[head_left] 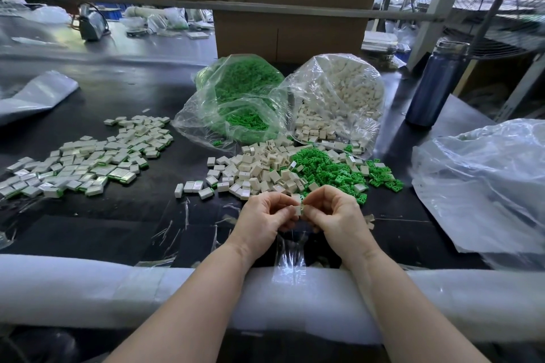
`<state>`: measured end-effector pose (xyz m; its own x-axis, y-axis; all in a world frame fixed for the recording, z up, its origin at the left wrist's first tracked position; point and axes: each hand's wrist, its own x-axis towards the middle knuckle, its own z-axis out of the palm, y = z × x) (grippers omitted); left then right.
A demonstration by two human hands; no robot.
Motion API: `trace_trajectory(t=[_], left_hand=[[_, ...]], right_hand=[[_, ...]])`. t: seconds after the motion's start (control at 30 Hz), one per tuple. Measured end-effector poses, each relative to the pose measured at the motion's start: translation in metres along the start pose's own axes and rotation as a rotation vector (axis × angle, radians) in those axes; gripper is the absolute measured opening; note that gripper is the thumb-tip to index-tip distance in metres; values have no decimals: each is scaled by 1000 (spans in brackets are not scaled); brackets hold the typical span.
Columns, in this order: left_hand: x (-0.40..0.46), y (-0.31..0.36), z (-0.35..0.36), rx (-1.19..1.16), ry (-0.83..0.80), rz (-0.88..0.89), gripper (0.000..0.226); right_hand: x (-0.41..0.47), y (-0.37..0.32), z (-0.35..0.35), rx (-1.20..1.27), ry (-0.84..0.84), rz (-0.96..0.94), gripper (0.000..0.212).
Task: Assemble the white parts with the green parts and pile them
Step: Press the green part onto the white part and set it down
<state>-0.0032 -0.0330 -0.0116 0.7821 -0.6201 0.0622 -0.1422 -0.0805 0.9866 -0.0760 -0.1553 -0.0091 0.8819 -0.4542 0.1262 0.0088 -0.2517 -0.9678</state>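
- Both hands meet over the near tabletop (88, 230): left hand (265, 212) and right hand (333, 209) pinch one white part (297, 207) between them.
- Judged step: pressing a green insert home; green barely shows.
- Next, probably: drop it on the finished pile (88, 162) at left.

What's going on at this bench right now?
A person's left hand and right hand pinch one small white part between them above the dark table. Loose white parts and green parts lie just beyond, spilled from two clear bags. Finished pieces are piled to the left.
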Motion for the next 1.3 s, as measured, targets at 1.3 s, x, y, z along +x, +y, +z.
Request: trace_trajectory(t=[1.3], left_hand=[[0,-1,-2,15,10,46,12]], right_hand=[[0,2,-4,237,-22,87,13]])
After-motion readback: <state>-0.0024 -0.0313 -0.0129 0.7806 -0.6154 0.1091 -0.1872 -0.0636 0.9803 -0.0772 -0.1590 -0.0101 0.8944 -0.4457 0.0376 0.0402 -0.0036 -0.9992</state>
